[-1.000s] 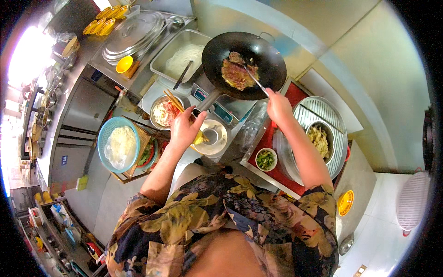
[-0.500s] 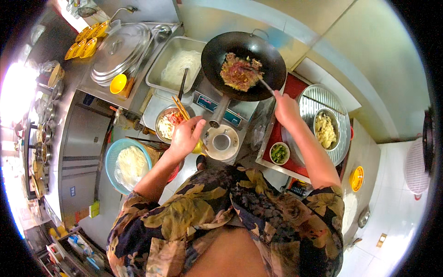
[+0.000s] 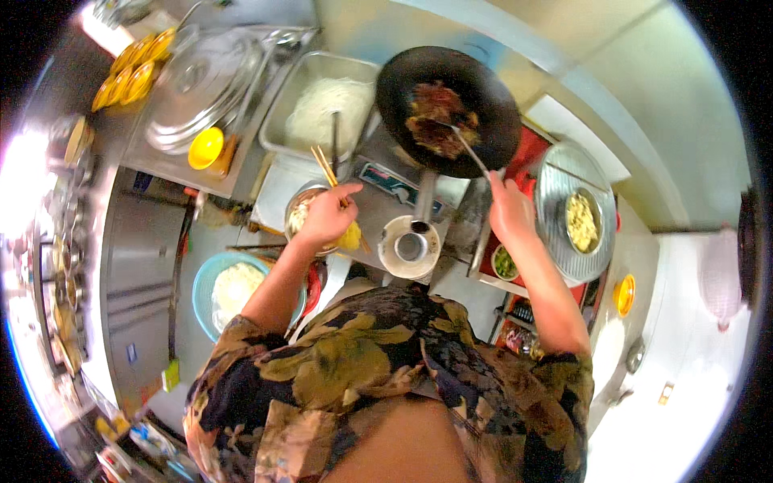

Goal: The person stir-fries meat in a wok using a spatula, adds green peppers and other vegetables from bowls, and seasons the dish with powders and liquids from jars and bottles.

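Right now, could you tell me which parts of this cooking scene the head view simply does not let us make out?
- Small bowl: contents mostly hidden under the left hand.
- Left fingers: curled away, so the grip on the chopsticks is unclear.
- Spatula: handle end hidden inside the right hand.
- Wok: food blurred, ingredients unreadable.
- Counter front edge: hidden by the person's shirt.
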Demonstrator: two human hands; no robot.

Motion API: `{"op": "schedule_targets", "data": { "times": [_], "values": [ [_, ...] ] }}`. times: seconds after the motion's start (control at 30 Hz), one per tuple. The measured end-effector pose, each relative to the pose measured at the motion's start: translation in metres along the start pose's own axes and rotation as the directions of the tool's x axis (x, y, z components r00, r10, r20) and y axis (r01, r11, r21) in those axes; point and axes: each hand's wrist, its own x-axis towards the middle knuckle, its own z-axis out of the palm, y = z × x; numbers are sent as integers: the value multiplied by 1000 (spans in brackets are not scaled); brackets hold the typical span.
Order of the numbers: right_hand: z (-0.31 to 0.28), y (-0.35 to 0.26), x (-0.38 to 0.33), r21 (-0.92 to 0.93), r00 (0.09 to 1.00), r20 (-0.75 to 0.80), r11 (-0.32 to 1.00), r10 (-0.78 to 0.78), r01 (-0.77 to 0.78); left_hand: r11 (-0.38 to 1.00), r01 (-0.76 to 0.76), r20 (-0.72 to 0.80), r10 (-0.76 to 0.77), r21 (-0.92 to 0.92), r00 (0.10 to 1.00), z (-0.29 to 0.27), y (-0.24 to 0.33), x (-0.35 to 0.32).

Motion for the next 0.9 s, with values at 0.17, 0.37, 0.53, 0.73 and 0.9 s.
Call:
{"op": "schedule_targets", "data": {
  "times": [0.17, 0.37, 0.53, 0.73, 0.9],
  "values": [
    [24, 11, 17, 24, 988, -151, 999, -19, 23, 996, 84, -25, -85, -34, 996, -63, -47, -10],
    [-4, -16, 13, 80, 999, -7, 996, -40, 41, 979, 160, -127, -144, 126, 981, -112, -67, -43],
    [0, -15, 31, 140, 994, -83, 989, 66, -54, 826, 257, -199, -179, 501, 964, -137, -87, -35],
    [1, -9, 13, 225, 993, -107, 974, 51, -26, 462, 247, 18, -498, 852, 867, -114, -161, 13],
    [1, -5, 1, 229, 986, -116, 969, 119, -90, 400, 137, 121, -555, 906, 823, -76, -208, 42]
  ]
}}
